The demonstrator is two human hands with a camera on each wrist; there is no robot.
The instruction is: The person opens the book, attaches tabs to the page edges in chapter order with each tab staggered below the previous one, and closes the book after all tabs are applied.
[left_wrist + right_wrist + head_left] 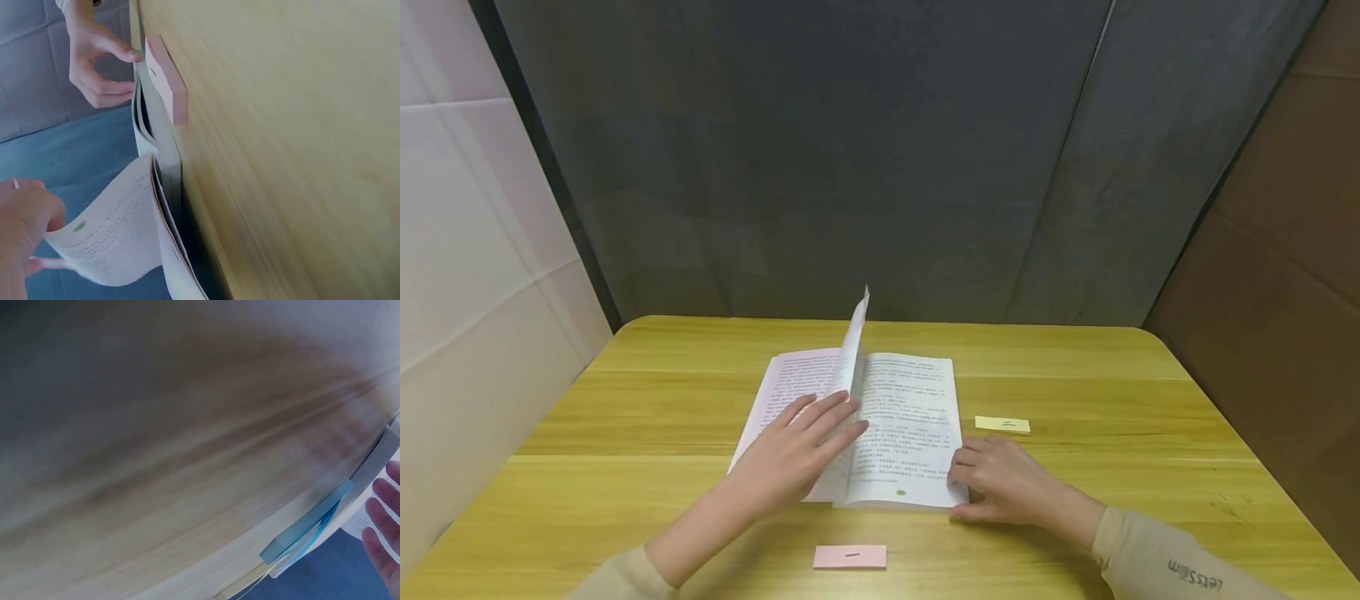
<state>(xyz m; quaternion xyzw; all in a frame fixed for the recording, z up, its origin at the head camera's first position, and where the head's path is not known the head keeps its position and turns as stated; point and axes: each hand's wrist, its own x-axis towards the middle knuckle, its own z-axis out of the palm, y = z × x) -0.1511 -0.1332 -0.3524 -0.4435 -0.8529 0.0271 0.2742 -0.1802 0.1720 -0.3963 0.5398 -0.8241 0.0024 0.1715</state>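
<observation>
An open book (910, 417) lies on the table, printed text on both sides. One or more of its pages (853, 346) stand up near the spine. My left hand (790, 450) is at the lower part of the raised page, which passes between its digits in the left wrist view; the thumb is hidden in the head view. My right hand (1000, 479) holds the book's lower right edge, with bent fingers on the page and the thumb at the corner. A pink note pad (850, 557) lies in front of the book, and a yellow note pad (1002, 425) lies beyond the right hand.
The wooden table (647, 400) has rounded far corners. Behind it hangs a dark curtain (820, 167), with a white curtain on the left and a brown one on the right. In the right wrist view a blue pad (306, 522) lies near the book.
</observation>
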